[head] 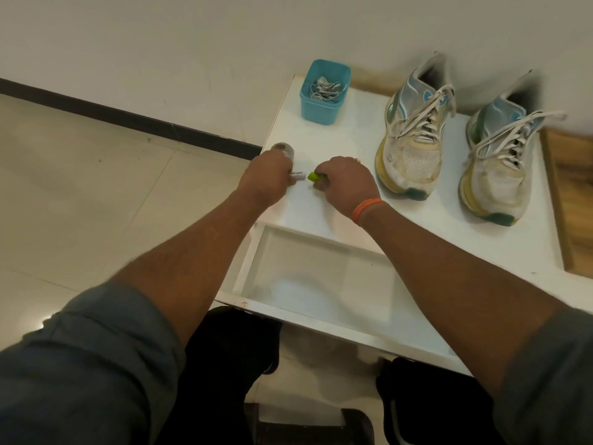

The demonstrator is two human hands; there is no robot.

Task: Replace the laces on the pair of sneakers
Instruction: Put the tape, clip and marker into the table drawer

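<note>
left hand (pixel 271 175) gripping white tube (pixel 296 175), right hand (pixel 345 176) pinching green cap (pixel 314 177)

A white desk (pixel 369 232) stands against a plain pale wall (pixel 192 36), with a strip of bare wood (pixel 574 200) showing along its right edge. An open white drawer (pixel 321 284) juts out from under the top, and below that lies a glossy cream tiled floor (pixel 80 187) edged by a dark skirting strip (pixel 128 115). A small white tube with a green cap (pixel 305 176) and a little clear round piece (pixel 282 148) sit near the desk's left edge.
</note>
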